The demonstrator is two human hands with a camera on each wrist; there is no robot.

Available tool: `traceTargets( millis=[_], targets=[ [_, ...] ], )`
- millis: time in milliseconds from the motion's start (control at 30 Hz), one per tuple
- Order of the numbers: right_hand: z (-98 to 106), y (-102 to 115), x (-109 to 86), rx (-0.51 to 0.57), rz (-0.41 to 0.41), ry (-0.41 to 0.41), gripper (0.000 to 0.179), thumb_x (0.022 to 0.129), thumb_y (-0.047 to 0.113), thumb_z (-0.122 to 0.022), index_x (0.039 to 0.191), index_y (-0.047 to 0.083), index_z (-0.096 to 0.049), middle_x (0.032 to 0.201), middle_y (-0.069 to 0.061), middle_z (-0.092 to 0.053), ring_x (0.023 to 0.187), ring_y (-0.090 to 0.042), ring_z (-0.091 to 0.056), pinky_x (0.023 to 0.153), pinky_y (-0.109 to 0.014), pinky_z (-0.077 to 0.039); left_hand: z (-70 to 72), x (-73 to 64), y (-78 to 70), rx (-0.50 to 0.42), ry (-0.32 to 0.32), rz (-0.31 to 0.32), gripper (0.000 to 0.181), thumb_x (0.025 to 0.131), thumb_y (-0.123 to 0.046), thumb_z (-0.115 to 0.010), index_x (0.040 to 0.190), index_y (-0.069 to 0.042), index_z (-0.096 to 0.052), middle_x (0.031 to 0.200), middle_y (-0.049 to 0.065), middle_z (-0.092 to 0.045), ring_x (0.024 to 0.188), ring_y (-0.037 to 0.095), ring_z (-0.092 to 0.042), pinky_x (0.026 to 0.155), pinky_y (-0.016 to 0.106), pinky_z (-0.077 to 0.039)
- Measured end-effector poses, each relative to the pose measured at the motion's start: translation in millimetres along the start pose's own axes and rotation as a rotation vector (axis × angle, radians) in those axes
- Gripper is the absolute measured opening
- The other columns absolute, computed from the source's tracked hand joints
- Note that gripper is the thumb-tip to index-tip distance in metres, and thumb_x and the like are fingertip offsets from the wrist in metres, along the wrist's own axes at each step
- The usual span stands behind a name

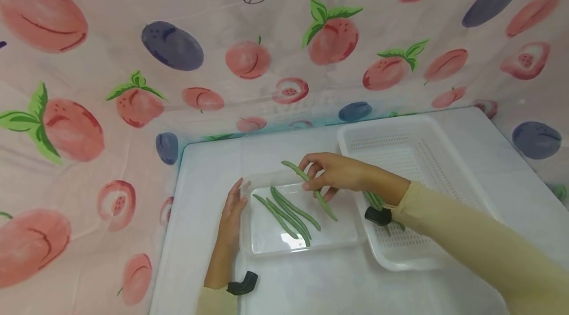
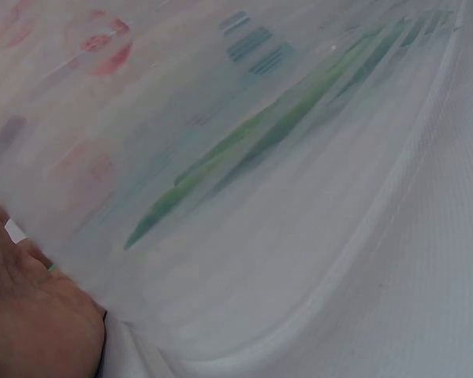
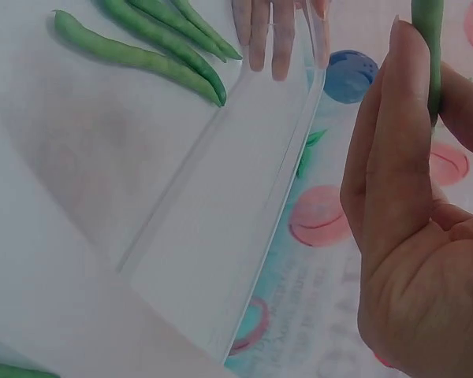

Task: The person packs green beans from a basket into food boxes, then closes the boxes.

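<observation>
Right hand (image 1: 338,171) pinches green bean (image 1: 328,208) above far edge of clear tray (image 1: 338,233); left hand (image 1: 231,216), fingers straight, rests against left edge; bean looks light, firm, snappable, likely best held mid-length

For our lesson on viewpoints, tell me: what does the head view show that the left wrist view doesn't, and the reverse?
Only the head view shows the right hand holding a green bean, and the white basket with more beans. Only the left wrist view gives a close look through the clear container's wall, blurring the beans inside. Both show the left hand, that container with its beans, and the fruit-print cloth.
</observation>
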State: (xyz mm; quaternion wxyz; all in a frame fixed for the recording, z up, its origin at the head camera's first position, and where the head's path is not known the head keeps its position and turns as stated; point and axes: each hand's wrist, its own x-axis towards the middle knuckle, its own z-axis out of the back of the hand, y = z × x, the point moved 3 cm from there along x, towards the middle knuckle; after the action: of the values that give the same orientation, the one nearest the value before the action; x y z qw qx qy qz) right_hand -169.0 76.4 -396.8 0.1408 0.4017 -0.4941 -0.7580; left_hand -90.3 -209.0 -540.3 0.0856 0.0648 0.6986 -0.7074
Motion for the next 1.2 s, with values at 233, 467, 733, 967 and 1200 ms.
traceTargets(
  millis=[233,467,733,967,1200],
  targets=[
    [-2.1,5.2,2.8,-0.019,-0.009,0.004,0.042,0.091,0.021,-0.079,0.126,0.016,-0.057,0.102,-0.011,-0.063,0.082,-0.023,-0.069,0.064,-0.039,-0.063,-1.8,-0.5,-2.5,0.002,-0.003,0.008,0.05,0.107,-0.043,-0.047,0.155,-0.046,-0.034,0.166,-0.021,-0.023,0.158,0.019,-0.021,0.119,0.062,-0.031],
    [-3.9,7.0,3.9,-0.012,-0.004,0.0,0.04,0.093,0.017,-0.076,0.127,0.013,-0.056,0.103,-0.011,-0.063,0.08,-0.022,-0.068,0.063,-0.038,-0.063,-3.1,-0.5,-4.1,0.004,0.002,0.003,0.051,0.107,-0.043,-0.046,0.156,-0.045,-0.033,0.167,-0.02,-0.023,0.158,0.02,-0.022,0.118,0.061,-0.033],
    [-4.5,6.3,4.0,-0.006,-0.006,-0.003,0.041,0.092,0.017,-0.077,0.127,0.013,-0.056,0.104,-0.011,-0.063,0.08,-0.022,-0.068,0.063,-0.038,-0.063,-1.8,-1.5,-3.8,0.018,-0.009,-0.003,0.049,0.108,-0.041,-0.045,0.155,-0.045,-0.035,0.169,-0.014,-0.023,0.158,0.023,-0.021,0.119,0.063,-0.028],
    [-3.5,5.5,5.0,0.005,-0.009,0.006,0.042,0.091,0.018,-0.078,0.127,0.014,-0.056,0.104,-0.011,-0.062,0.08,-0.022,-0.068,0.063,-0.038,-0.063,-2.3,-1.8,-4.6,0.009,-0.007,-0.003,0.05,0.107,-0.041,-0.046,0.156,-0.045,-0.034,0.167,-0.018,-0.025,0.157,0.021,-0.024,0.119,0.062,-0.031],
    [-1.6,2.6,7.1,0.01,-0.009,0.015,0.042,0.092,0.018,-0.077,0.128,0.014,-0.055,0.104,-0.011,-0.062,0.08,-0.021,-0.067,0.064,-0.039,-0.063,-1.4,-1.5,-2.6,0.02,-0.003,0.005,0.05,0.107,-0.043,-0.046,0.156,-0.046,-0.034,0.167,-0.018,-0.024,0.157,0.021,-0.023,0.119,0.063,-0.03]
  ],
)
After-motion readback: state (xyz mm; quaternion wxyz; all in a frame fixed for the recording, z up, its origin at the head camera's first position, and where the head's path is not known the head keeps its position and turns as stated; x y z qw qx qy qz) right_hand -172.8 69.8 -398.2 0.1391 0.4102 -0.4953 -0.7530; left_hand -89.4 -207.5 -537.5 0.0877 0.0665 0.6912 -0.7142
